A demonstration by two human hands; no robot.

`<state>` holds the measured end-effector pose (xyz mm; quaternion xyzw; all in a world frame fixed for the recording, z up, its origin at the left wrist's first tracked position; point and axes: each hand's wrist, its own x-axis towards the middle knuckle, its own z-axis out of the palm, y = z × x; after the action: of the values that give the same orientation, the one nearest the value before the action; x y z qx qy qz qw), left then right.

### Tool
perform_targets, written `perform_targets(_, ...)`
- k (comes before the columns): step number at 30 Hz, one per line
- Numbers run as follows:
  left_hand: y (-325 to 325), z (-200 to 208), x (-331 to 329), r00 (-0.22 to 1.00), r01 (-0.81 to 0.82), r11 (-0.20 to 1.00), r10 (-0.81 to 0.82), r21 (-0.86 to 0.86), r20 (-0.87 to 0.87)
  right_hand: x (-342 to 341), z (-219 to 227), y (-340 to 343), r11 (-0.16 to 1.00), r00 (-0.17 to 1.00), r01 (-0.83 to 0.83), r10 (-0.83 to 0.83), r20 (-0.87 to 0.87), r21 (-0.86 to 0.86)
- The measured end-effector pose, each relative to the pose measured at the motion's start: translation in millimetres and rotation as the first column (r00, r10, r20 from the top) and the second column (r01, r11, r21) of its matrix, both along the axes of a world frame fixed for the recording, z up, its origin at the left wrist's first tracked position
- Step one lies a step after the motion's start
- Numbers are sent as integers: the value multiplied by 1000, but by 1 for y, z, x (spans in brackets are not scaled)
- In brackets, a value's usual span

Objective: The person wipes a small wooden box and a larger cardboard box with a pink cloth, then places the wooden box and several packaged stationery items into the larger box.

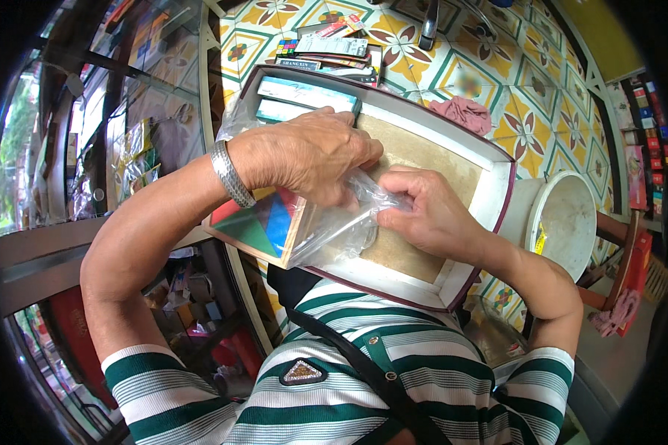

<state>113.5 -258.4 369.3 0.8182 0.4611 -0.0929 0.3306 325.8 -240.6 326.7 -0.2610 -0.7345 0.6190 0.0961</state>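
A clear plastic bag [352, 226] is stretched between my hands over a shallow cardboard box [490, 194] with white inner walls and a maroon rim. My right hand [427, 211] pinches the gathered end of the bag between thumb and fingers. Bent over the bag from the left, my left hand [312, 152] has its fingers curled on the plastic; its fingertips are partly hidden. Below that hand, a wood-framed puzzle of red, green and blue pieces [263, 230] rests tilted at the box's near left edge, partly covered by the plastic. White-and-teal packets [308, 96] lie in the box's far left corner.
Beyond the box, a pile of small packages [334, 52] lies on the patterned tile floor [527, 96], with a pink cloth [462, 115] to its right. A white bucket [568, 222] stands at right. Glass-fronted shelving [52, 256] runs along the left.
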Motion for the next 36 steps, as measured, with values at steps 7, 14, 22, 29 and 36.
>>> perform_targets(7, 2, 13, -1, 998, -58, 997, 57, -54, -10, 5, -5, -17, 858, 980, 37, -130, -148, -512)
perform_targets(14, -4, 5, -17, 988, -135, 984, 143, -113, 60, 4, -16, -10, 754, 935, 37, -258, -244, -655)
perform_targets(22, -16, 14, -25, 859, -280, 918, 371, -282, 354, -6, -23, 3, 972, 996, 75, -63, 61, -223)
perform_targets(29, -15, 12, -29, 878, -88, 961, 199, -262, 436, -40, -47, -15, 879, 991, 117, -76, -106, 462)
perform_targets(36, -18, 12, -32, 862, -82, 968, 189, -238, 471, -65, -56, -28, 880, 919, 31, -211, -333, -474)
